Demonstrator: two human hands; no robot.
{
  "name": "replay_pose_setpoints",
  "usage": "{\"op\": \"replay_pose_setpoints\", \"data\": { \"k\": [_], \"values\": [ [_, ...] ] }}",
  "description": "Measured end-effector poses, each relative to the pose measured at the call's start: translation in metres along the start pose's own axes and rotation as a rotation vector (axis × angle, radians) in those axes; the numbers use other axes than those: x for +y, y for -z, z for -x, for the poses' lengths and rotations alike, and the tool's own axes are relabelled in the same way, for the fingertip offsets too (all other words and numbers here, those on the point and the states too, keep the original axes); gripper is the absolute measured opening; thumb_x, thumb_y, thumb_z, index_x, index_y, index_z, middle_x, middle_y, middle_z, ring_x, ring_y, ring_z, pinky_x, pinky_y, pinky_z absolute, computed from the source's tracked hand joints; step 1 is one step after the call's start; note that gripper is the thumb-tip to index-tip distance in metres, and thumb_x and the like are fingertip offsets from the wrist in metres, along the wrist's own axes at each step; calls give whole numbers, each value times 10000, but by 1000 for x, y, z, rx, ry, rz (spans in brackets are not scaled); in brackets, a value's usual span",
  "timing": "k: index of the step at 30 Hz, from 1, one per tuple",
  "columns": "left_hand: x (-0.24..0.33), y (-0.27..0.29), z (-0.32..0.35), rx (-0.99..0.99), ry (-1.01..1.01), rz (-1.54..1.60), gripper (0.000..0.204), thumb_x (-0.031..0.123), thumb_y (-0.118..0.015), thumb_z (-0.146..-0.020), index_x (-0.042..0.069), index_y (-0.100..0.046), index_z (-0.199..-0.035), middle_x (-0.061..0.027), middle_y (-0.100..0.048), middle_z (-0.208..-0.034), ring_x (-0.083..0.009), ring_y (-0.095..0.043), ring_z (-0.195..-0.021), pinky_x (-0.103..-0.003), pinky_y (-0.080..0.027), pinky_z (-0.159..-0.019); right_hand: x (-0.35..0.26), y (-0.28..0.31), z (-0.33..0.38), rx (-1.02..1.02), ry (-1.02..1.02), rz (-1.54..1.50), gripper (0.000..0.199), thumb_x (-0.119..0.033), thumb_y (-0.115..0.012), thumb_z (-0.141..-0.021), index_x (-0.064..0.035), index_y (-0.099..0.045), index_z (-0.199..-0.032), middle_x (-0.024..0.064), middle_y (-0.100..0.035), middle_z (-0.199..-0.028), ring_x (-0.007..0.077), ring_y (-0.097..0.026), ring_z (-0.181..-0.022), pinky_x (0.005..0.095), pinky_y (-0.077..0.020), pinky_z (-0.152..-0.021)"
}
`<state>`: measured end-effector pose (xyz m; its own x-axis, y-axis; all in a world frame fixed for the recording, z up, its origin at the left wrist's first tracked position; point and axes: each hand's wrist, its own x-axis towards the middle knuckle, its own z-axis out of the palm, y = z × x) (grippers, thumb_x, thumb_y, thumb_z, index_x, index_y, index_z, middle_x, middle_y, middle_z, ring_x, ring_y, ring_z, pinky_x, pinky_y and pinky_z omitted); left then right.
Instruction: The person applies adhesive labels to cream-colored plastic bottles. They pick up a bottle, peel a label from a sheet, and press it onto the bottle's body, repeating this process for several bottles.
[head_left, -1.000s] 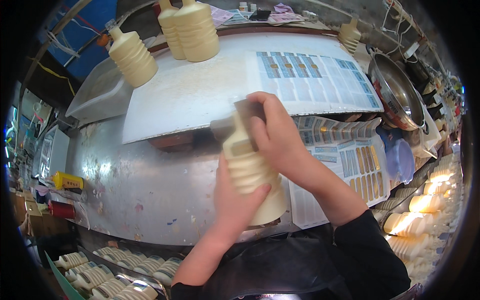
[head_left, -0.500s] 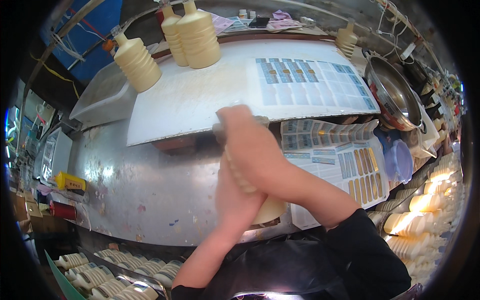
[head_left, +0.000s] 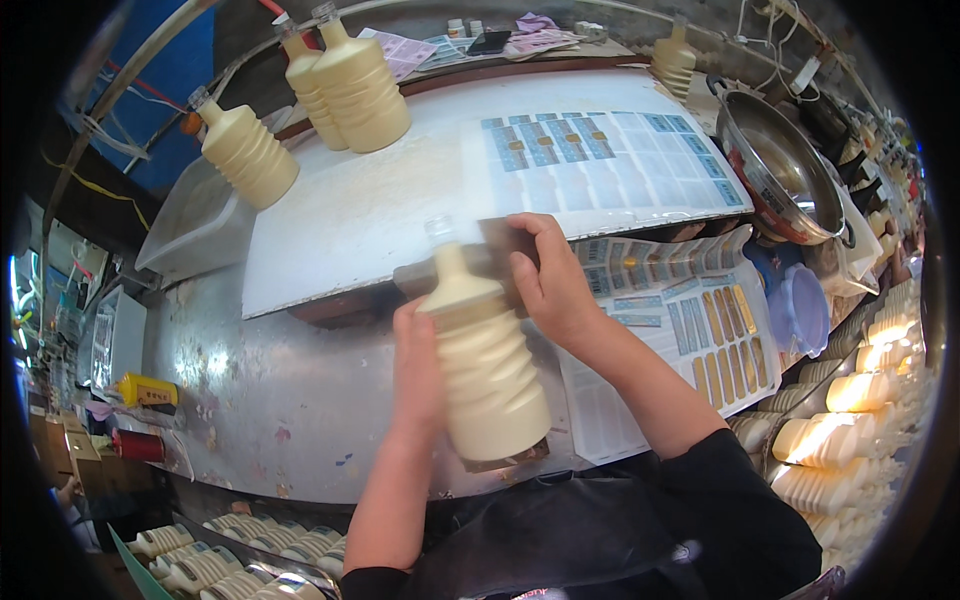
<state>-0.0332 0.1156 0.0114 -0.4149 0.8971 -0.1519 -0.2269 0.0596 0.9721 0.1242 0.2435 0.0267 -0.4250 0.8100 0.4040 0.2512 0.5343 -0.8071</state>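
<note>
A cream, ribbed bottle (head_left: 488,375) with a clear neck leans slightly, low over the front of the metal table. My left hand (head_left: 415,365) is closed against its left side, fingers at the shoulder. To the right of the bottle's neck, my right hand (head_left: 558,282) pinches a dark brown flat piece (head_left: 508,240), somewhat blurred; its material is unclear. Beneath the bottle shows the edge of a brown block (head_left: 510,458), mostly hidden. Behind the bottle is the white board (head_left: 360,215), with a sheet of blue-and-gold labels (head_left: 610,165) on it.
Similar bottles (head_left: 362,95) stand at the back left. More label sheets (head_left: 665,335) lie right of my hands. A metal pan (head_left: 780,165) and a purple tub (head_left: 800,312) are at the right. Rows of bottles (head_left: 830,440) flank me. A yellow container (head_left: 150,390) sits at the left.
My hands, earlier overlapping round the bottle's upper part, have moved apart. The right has drawn off to the right with the brown piece, and more of the bottle shows. The view has shifted slightly.
</note>
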Motion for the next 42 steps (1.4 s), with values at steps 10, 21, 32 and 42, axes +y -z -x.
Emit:
{"op": "replay_pose_setpoints", "data": {
  "k": [10, 21, 32, 42],
  "values": [
    [-1, 1, 0, 75, -53, -4, 398, 286, -325, -1134, 22, -553, -1325, -94, -628, -1244, -179, -614, -1124, -353, -497, -1000, -58, -6, -8, -46, 11, -52, 386, -93, -512, -978, 13, -462, -1345, 251, -525, -1303, 436, -562, -1179, 465, -454, -1019],
    [14, -12, 16, 2, 44, 429, 519, 375, -440, -1101, 57, -400, -1509, -88, -524, -1416, -224, -551, -1265, -384, -468, -1056, -91, -92, -19, -1, 244, 533, 159, -94, -550, -908, -11, -517, -1039, 181, -544, -905, 333, -642, -759, 432, -545, -637],
    [1, 0, 4, -39, 77, 68, 451, 389, -389, -1117, 35, -496, -1375, -133, -622, -1277, -221, -651, -1104, -384, -547, -957, -24, -5, 0, 18, -35, 28, 398, -86, -534, -963, 7, -495, -1349, 248, -534, -1330, 428, -543, -1232, 442, -440, -1063],
    [-9, 13, 14, 85, 99, 28, 450, 319, -382, -1095, 6, -439, -1413, -130, -564, -1317, -199, -581, -1160, -352, -467, -1021, -2, 46, -11, 152, -76, -213, 378, -83, -644, -944, -27, -590, -1314, 93, -672, -1083, 164, -633, -988, 283, -511, -871]
  ]
}}
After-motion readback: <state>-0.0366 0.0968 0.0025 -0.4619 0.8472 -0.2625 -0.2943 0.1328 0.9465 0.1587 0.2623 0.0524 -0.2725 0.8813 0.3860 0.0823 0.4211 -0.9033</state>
